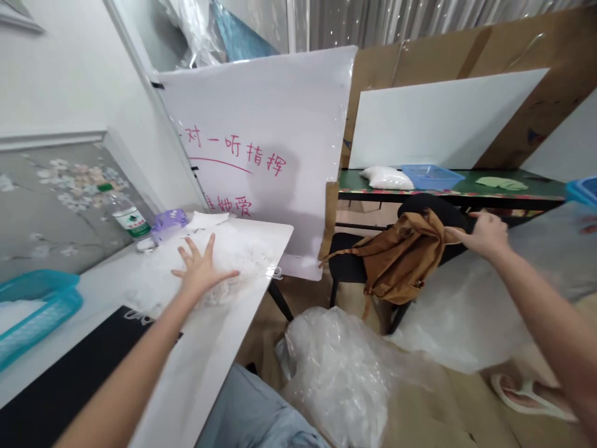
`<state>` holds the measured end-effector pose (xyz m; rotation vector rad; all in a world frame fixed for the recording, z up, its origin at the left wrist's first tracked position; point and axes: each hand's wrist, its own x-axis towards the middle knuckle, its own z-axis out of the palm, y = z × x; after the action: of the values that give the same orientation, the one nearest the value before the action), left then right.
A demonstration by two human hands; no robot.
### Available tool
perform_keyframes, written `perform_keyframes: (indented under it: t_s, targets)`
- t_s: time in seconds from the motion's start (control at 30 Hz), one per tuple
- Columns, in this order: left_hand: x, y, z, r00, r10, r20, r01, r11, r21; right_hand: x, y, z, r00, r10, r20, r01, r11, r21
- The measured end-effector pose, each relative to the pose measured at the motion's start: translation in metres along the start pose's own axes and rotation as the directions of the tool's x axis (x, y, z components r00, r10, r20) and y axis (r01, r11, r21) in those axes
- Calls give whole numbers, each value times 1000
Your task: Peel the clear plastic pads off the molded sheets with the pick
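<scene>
My left hand point(200, 267) is spread wide over the white table point(261, 239), fingers apart, above a thin, crumpled clear or white sheet that I cannot make out well. Nothing is gripped in it. Out to the right, my right hand point(487, 235) is at the upper end of a brown backpack point(403, 258), thumb and forefinger closed around its edge. The backpack slants down to the left in front of black chairs point(347, 264), with a strap trailing left. Whether the chairs carry its weight is unclear.
A teal basket point(44, 314), a black board point(88, 367), a bottle point(130, 218) and a purple pack point(168, 224) are on the table. Clear plastic wrap point(336, 367) covers the floor between table and chairs. Behind stands a white board point(298, 118) with red writing.
</scene>
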<state>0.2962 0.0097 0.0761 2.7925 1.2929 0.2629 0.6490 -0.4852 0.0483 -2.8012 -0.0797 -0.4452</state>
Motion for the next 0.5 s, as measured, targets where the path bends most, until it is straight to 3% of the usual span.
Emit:
perform_keyframes:
  t_s: [0.07,0.13,0.27,0.4,0.5]
  targets:
    - [23,-1,8,987,-156,49,157,987,-24,4,7,-3,995,-86,-60,85,996,-12]
    - [45,-6,10,975,-195,109,199,980,-26,10,16,-1,938,-249,-242,231,968,-101]
    - [63,-18,1,987,-140,75,142,990,-23,14,24,5,778,-340,-529,334,936,-111]
    - [59,-20,-22,998,-65,-4,65,997,-49,-9,3,6,611,-504,-611,528,834,-160]
    - [66,-12,-50,995,-45,-94,36,995,-98,-31,-21,0,506,-571,-647,617,763,-191]
